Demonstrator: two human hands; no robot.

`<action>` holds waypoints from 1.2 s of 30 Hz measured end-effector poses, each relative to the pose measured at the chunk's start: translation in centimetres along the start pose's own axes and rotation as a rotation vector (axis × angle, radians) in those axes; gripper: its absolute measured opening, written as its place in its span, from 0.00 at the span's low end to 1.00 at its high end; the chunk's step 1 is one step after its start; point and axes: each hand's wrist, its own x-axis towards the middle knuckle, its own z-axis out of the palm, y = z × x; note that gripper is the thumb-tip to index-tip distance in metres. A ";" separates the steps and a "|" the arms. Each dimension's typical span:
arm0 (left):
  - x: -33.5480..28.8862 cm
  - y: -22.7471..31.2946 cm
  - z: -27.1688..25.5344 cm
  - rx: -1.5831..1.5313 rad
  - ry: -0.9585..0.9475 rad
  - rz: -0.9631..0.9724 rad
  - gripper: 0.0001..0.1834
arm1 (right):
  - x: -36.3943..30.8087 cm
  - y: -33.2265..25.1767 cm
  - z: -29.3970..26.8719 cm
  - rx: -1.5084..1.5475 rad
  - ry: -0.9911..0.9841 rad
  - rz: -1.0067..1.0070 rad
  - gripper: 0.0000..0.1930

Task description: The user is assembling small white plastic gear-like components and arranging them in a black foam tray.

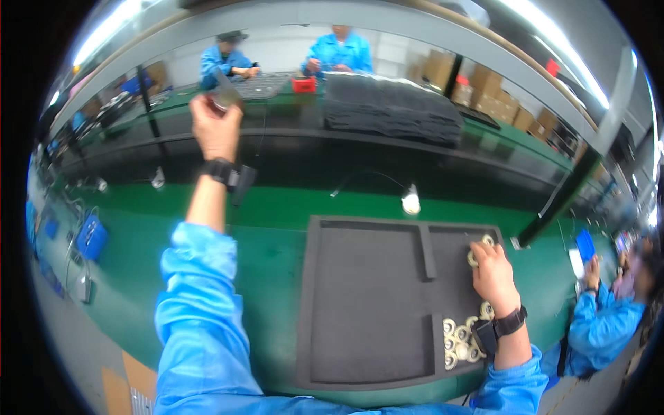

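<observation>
While both blue sleeves enter from the lower edge, the right hand (494, 275) rests in the narrow right compartment of a dark grey foam tray (373, 304) lying on the green bench top (277, 214), its fingertips closed on small pale ring-shaped parts (478, 250) whose exact form is hard to make out. More of these rings lie in a cluster (458, 342) near the wrist, partly hidden by a black wrist strap. Farther off, the left hand (216, 124) is raised well above the bench, fingers pinched around a thin dark grey sheet (225, 91), blurred and partly hidden by the fingers. Beyond lies a stack of black foam sheets (394, 104), and two seated workers in blue coats (283, 57) sit at the far side.
</observation>
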 end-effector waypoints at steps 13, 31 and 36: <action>-11.4 -6.0 -3.6 0.974 -0.972 -0.641 0.38 | 0.3 -1.0 0.0 0.023 0.027 0.042 0.14; -16.0 23.7 -9.9 -0.249 -1.332 -0.517 0.18 | 2.7 -16.5 -6.7 0.727 0.117 -0.490 0.30; -18.0 22.4 -9.1 -0.392 -1.330 -0.821 0.14 | 1.9 -15.8 -5.3 0.738 0.194 -0.516 0.21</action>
